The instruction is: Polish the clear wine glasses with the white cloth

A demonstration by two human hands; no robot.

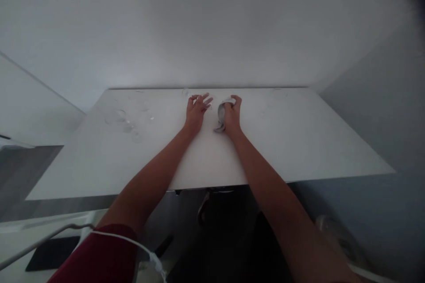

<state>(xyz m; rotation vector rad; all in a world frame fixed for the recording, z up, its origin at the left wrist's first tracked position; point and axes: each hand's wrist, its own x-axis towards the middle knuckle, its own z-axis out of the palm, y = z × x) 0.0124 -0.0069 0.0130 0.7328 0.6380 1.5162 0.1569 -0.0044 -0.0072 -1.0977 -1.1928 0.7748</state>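
Observation:
Both my arms reach out across a white table (299,141) that stands against a white wall. My left hand (195,112) lies flat on the tabletop near the far edge, fingers spread and holding nothing. Just to its right, my right hand (232,115) is closed on a crumpled grey cloth (221,115), which is pressed onto the table surface. The two hands are a few centimetres apart.
Faint smudges or wet marks (124,119) show on the left part of the tabletop. A white cable (126,241) runs across my dark red sleeve (96,256) at bottom left. A dark flat object (51,254) lies on a lower surface at the left.

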